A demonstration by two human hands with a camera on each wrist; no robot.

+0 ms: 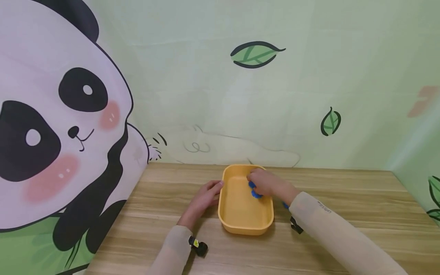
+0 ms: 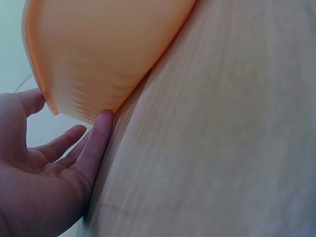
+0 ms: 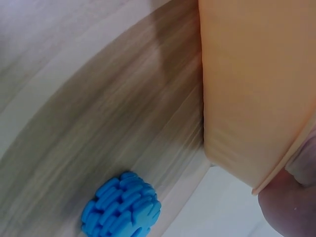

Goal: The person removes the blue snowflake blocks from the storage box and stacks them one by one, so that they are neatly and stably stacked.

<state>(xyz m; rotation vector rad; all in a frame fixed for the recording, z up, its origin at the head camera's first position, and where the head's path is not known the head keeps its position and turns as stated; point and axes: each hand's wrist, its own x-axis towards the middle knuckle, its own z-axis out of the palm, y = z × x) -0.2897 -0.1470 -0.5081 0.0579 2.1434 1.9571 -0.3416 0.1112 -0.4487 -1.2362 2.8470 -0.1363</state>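
**Left hand (image 1: 203, 198) at the tray (image 1: 240, 210), right hand (image 1: 268, 183) inside it**

From the head view, I see the yellow tray between the two hands. The left hand lies along its near side, fingers loosely extended, gripping nothing, probably to steady it. The right hand reaches over the opposite wall, its fingers curled around a blue piece (image 1: 256, 194) low in the tray; the fingers hide its full shape. Just outside the tray, by the right cuff (image 1: 300, 206), a bit of a blue ball (image 1: 285, 205) shows, within easy reach of that hand.

In the left wrist view, the thumb meets the rim and the fingers spread low by the outer wall.

The right wrist view shows the knobbly ball on the desk, apart from the tray; the right hand's fingertips are out of sight.

Under both hands the desk (image 1: 343, 194) is wood-grained; beyond them hangs a pale green backdrop (image 1: 192, 76) with a panda (image 1: 72, 131) and leaves (image 1: 256, 55).
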